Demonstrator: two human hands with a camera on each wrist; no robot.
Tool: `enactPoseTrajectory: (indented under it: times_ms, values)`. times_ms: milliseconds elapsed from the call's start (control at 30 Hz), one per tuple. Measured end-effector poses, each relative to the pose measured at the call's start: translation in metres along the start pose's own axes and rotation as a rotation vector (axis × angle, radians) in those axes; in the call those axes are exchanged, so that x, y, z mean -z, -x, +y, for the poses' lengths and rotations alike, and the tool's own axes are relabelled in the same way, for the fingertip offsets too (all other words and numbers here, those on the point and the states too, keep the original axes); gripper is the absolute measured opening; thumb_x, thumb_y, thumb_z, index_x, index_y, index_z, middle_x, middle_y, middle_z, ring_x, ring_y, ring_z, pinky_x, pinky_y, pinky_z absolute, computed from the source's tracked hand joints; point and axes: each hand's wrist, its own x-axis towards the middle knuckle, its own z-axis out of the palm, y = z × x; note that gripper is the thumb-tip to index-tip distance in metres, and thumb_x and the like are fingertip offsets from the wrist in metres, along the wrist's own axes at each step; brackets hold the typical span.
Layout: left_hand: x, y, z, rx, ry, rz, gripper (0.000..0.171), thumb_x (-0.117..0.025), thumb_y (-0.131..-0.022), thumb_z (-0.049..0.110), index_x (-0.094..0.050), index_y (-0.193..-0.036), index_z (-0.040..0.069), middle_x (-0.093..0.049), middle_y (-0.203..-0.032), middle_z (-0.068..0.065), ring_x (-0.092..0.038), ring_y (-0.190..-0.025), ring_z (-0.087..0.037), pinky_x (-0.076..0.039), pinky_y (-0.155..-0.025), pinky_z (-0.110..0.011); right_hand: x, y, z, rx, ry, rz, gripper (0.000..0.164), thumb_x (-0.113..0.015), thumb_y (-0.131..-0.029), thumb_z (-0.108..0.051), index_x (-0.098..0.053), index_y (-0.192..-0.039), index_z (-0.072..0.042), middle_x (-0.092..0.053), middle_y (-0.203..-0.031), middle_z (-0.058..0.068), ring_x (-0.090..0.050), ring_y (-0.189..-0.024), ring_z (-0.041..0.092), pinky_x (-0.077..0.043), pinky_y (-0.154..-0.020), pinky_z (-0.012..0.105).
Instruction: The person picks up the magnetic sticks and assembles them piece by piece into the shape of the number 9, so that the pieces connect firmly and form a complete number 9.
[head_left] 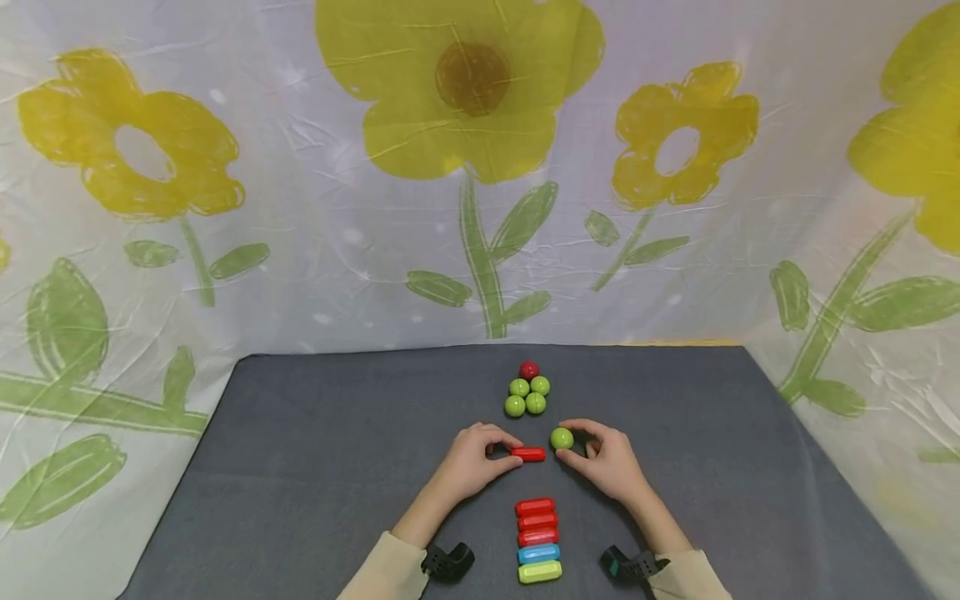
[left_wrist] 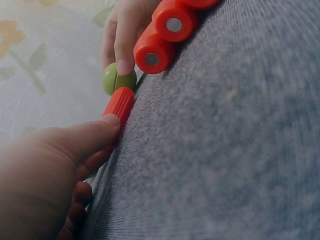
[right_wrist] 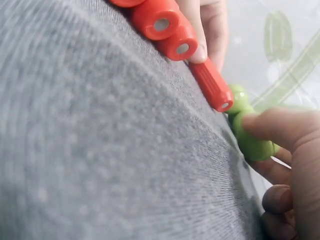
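Observation:
My left hand (head_left: pixel 471 463) pinches a red magnetic rod (head_left: pixel 531 454) by its left end between thumb and fingers, low over the grey cloth. Thumb and fingers of my right hand (head_left: pixel 611 467) pinch a green ball (head_left: pixel 562 438) just right of the rod's free end. In the head view a small gap shows between rod and ball. Ridges run along the rod (left_wrist: pixel 120 104) in the left wrist view. A metal disc marks the rod's tip (right_wrist: pixel 225 105) in the right wrist view, where my thumb partly covers the held ball (right_wrist: pixel 254 142).
Beyond the hands, several green balls (head_left: pixel 536 403) sit clustered with a red ball (head_left: pixel 528 370) at the far end. Nearer me lies a column of red rods (head_left: pixel 537 522), a blue rod (head_left: pixel 538 554) and a yellow-green rod (head_left: pixel 540 572). A flower-printed curtain (head_left: pixel 360 275) hangs behind the grey table (head_left: pixel 315 467).

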Motion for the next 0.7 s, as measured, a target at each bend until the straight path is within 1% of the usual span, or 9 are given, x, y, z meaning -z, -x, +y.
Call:
enactPoseTrajectory:
  times_ms: [167,567,700]
  values:
    - [0.0007,0.0001,-0.0001,0.008,0.006,-0.004,0.017,-0.086,-0.092,0.027,-0.085,-0.108,0.021,-0.075,-0.096,0.01,-0.049,-0.076,-0.008,-0.042,-0.071,-0.026,-0.0001,0.0011,-0.0014,0.004,0.018,-0.034,0.04,-0.092,-0.085,-0.018,-0.077,-0.123,-0.014,-0.041,-0.056,-0.009,-0.032,-0.045,0.003,-0.027,-0.047,0.021]
    - [0.0011,-0.0005,-0.0003,0.011,0.016,-0.001,0.016,-0.085,-0.093,0.027,-0.085,-0.108,0.021,-0.072,-0.092,0.01,-0.048,-0.075,-0.008,-0.042,-0.07,-0.026,0.0007,0.0008,-0.002,0.057,0.027,-0.037,0.04,-0.092,-0.085,-0.017,-0.077,-0.123,-0.015,-0.043,-0.061,-0.01,-0.032,-0.047,0.002,-0.029,-0.048,0.021]
    - [0.0007,-0.0005,-0.0012,0.013,0.024,0.005,0.016,-0.085,-0.093,0.026,-0.084,-0.108,0.021,-0.071,-0.092,0.01,-0.049,-0.076,-0.008,-0.043,-0.07,-0.026,0.0005,0.0008,-0.0016,0.056,0.031,-0.042,0.04,-0.092,-0.085,-0.018,-0.078,-0.122,-0.016,-0.043,-0.06,-0.009,-0.032,-0.046,0.002,-0.028,-0.048,0.021]
